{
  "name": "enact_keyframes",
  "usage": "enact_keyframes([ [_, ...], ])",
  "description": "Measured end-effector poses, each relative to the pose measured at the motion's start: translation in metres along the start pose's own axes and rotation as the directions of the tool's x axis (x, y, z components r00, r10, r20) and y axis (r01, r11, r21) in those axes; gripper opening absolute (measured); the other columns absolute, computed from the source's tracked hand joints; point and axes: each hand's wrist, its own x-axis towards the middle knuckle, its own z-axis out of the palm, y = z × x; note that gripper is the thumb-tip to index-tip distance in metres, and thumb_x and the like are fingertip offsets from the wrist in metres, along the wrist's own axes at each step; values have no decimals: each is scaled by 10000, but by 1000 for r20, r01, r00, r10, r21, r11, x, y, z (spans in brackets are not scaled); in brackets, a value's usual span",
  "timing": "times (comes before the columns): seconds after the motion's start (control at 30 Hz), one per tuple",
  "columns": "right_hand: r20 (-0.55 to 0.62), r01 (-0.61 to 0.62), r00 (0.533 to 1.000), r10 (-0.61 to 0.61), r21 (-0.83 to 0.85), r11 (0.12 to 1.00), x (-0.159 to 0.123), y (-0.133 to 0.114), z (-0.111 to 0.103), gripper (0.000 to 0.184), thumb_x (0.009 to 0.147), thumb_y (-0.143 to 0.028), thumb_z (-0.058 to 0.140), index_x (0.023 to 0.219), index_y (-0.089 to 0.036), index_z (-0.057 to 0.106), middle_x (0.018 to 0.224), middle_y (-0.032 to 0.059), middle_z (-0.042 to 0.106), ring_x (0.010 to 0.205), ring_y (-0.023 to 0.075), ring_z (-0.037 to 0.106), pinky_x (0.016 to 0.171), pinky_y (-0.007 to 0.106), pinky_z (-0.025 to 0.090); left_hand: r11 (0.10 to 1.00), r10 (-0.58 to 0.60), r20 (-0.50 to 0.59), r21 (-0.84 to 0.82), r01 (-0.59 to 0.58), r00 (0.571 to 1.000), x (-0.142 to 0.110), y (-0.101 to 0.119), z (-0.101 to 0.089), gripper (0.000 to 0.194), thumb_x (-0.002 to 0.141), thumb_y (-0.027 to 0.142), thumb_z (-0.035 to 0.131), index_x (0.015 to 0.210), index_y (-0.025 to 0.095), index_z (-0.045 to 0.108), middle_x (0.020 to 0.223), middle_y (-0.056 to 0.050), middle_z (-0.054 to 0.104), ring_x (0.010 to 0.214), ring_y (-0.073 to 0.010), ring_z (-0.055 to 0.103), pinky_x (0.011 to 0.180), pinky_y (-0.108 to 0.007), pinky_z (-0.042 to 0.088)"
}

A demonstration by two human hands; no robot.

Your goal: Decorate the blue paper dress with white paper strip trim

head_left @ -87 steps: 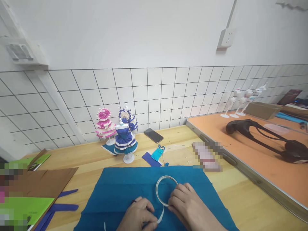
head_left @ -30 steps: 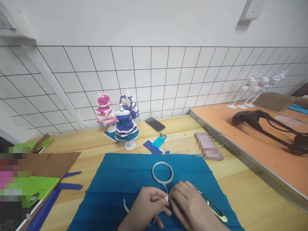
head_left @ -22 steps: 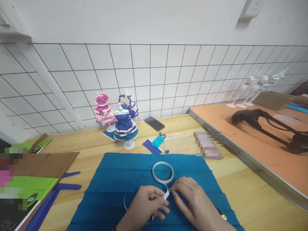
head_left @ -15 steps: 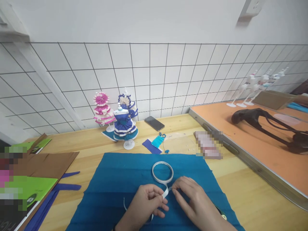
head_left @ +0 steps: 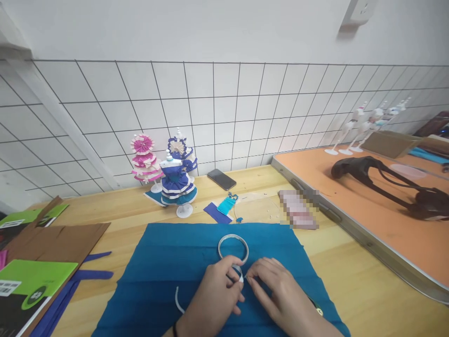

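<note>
A thin ring-shaped roll of white tape [head_left: 247, 251] lies on a teal cloth [head_left: 168, 252] in front of me. My left hand [head_left: 218, 290] is closed at the roll's near side, its fingers gripping the white tape strip [head_left: 241, 274] that comes off the roll. Just to the right, my right hand [head_left: 277, 290] pinches a thin whitish end of the strip between thumb and fingertips. A narrow white strip [head_left: 178, 299] curls out on the cloth left of my left wrist. Beside my right forearm, a dark green item with a yellowish round end [head_left: 318, 311] is mostly hidden.
Small dress stands [head_left: 178, 180] with ruffled fabric are at the back left, near a phone [head_left: 221, 179]. Turquoise and purple fabric scraps [head_left: 218, 213] lie behind the cloth. Cardboard [head_left: 66, 238] and green packs [head_left: 42, 276] are at left. A raised orange board [head_left: 315, 187] borders the right.
My left hand has moved up and nearer to the roll, now covering part of the strip. My right hand keeps its pinch beside it. The view has shifted slightly.
</note>
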Motion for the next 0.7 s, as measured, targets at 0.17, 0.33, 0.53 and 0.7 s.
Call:
enact_keyframes([
  [0.17, -5, -10, 1000, 10, -1, 1000, -3, 3, -1, 148, 859, -160, 422, 772, -203, 534, 760, 22, 592, 734, 165, 554, 710, 310, 409, 999, -35, 85, -37, 39, 996, 10, -3, 7, 210, 690, 131, 479, 872, 125, 583, 591, 37, 497, 503, -120, 606, 453, -204, 495],
  [0.33, 11, -35, 999, 35, 16, 999, -3, 4, -4, 156, 857, -140, 429, 781, -207, 548, 768, 6, 608, 734, 152, 558, 688, 278, 399, 992, -50, 145, -108, 66, 988, 15, -11, 9, 173, 670, 170, 528, 829, 120, 575, 557, 38, 523, 490, -147, 623, 474, -241, 498],
  [0.53, 6, -30, 1000, 31, -60, 998, -3, 5, -3, 168, 855, -160, 433, 768, -194, 572, 737, 19, 611, 712, 161, 556, 692, 289, 383, 995, -31, 165, -86, 46, 986, 15, -6, 10, 153, 684, 228, 539, 774, 109, 576, 545, 17, 550, 482, -145, 614, 480, -244, 493],
  [0.7, 5, -54, 998, 55, -87, 995, -2, 4, -2, 158, 846, -176, 450, 753, -191, 576, 741, 25, 609, 725, 167, 561, 694, 289, 392, 1000, 14, 105, 15, -15, 994, 14, -11, 10, 204, 737, 287, 477, 679, 121, 580, 480, 16, 529, 453, -141, 600, 447, -221, 461],
])
